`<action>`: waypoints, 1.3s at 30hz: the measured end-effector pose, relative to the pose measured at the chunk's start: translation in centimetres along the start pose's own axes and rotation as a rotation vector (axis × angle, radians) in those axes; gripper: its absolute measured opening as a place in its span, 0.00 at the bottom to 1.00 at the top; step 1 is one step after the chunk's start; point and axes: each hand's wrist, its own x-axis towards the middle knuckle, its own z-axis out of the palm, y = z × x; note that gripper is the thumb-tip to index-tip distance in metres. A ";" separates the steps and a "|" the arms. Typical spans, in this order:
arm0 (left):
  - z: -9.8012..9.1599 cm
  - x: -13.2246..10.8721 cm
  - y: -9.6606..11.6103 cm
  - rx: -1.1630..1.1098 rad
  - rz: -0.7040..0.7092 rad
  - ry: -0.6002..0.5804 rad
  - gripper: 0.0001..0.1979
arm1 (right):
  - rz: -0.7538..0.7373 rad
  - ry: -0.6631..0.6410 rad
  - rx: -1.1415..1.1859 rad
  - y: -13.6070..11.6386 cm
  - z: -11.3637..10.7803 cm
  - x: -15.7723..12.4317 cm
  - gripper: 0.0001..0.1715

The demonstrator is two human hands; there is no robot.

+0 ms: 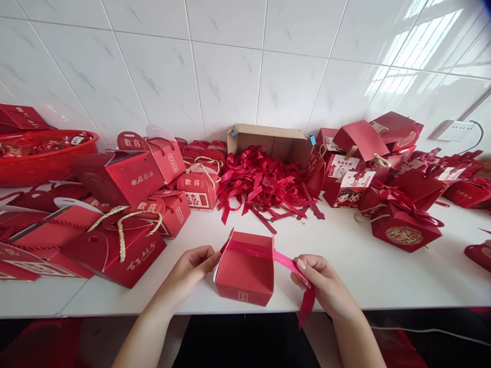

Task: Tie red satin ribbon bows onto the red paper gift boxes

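Note:
In front of me on the table stands an open red gift box (245, 276). A red ribbon (286, 261) runs across its inside and out past both sides. My right hand (320, 281) pinches the ribbon to the right of the box, and a loose tail hangs below the fingers. At the box's left side, my left hand (197, 266) is closed, thumb and fingers together on the ribbon's other end, which is mostly hidden there.
A cardboard box (270, 138) lies on its side by the wall, a heap of red ribbons (264, 179) spilling from it. Red gift boxes with rope handles (126, 245) crowd the left; more gift boxes (402, 227) stand right. A red basin (46, 158) sits far left.

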 end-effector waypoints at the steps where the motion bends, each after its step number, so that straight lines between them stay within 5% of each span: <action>1: 0.1 0.0 -0.1 0.020 0.000 0.011 0.19 | 0.003 -0.004 0.003 0.0 0.1 0.1 0.28; 10: -2.4 -0.7 -0.7 0.110 -0.043 0.080 0.21 | -0.068 -0.054 0.282 1.5 -1.0 -0.2 0.27; 16: -4.7 -1.0 0.0 -0.412 -0.039 0.317 0.11 | -0.260 0.148 0.467 1.9 -1.8 0.2 0.32; 20: -4.4 -1.1 1.5 -0.693 -0.004 0.334 0.09 | -0.389 0.209 0.535 1.0 -1.2 1.3 0.29; 25: -4.1 -0.7 3.4 -0.768 0.154 0.324 0.18 | -0.363 0.157 0.735 -1.6 0.0 2.2 0.17; 29: -3.7 -0.2 6.2 -0.793 0.291 0.216 0.18 | -0.405 0.192 0.636 -4.2 0.6 2.3 0.12; 36: -1.9 0.1 11.6 -0.559 0.572 0.063 0.27 | -0.728 0.261 0.114 -7.4 1.5 2.8 0.17; 39: -1.0 0.2 12.5 -0.438 0.712 0.081 0.18 | -0.830 0.253 -0.009 -9.2 1.9 2.9 0.15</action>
